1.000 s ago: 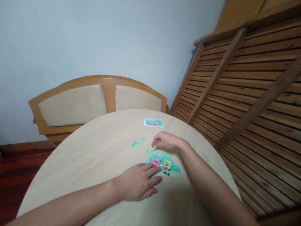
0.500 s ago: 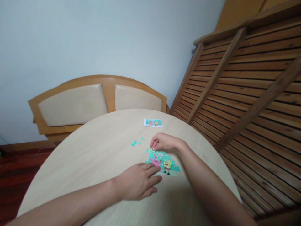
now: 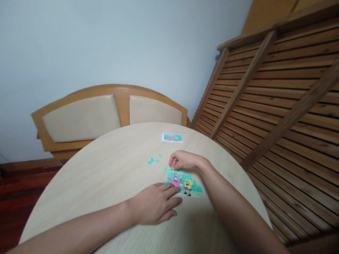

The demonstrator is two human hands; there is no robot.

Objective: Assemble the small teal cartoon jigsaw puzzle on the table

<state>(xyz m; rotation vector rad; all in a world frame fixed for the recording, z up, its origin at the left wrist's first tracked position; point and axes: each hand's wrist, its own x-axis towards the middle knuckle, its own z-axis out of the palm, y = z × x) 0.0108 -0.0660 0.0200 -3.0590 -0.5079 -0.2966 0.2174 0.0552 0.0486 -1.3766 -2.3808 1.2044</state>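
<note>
A jigsaw puzzle (image 3: 194, 186) with cartoon figures in pink and yellow on a turquoise ground lies on the table, largely joined. My left hand (image 3: 159, 203) rests with fingers spread and flat, its fingertips over the puzzle's lower left corner, which they hide. At the upper left edge of the puzzle, my right hand (image 3: 181, 159) is closed in a pinch, fingers pointing down. A small pale bit shows under its fingertips, seemingly a puzzle piece, mostly hidden. Several loose turquoise puzzle pieces (image 3: 152, 160) lie to the left of my right hand.
A picture card (image 3: 172, 138) with similar figures lies farther back on the round pale wooden table (image 3: 106, 169). Behind the table stands a padded wooden headboard (image 3: 122, 102). A slatted wooden panel (image 3: 265, 98) leans along the right side.
</note>
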